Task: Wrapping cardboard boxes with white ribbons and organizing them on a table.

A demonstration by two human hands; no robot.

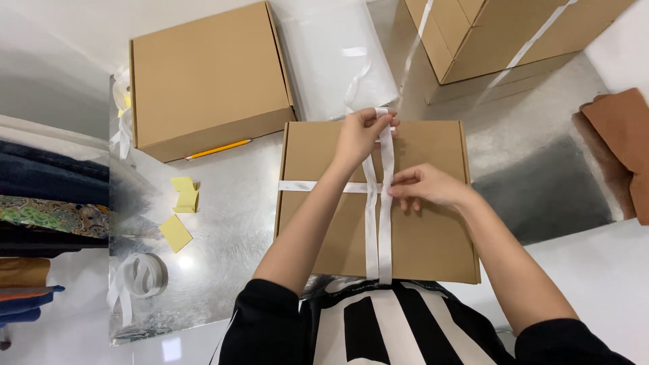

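- Shiny metal table (223, 223) carries our flat cardboard box (376, 203).
- White ribbon (385, 223) runs lengthwise toward us, crossing itself mid-lid.
- Our left hand (360, 135) pinches its far end; our right hand (427, 186) pinches the crossing, nearer us.

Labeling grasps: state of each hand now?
Left hand: closed, pinching the ribbon at the box's far edge.
Right hand: fingers on the ribbon crossing; grip cannot be told.
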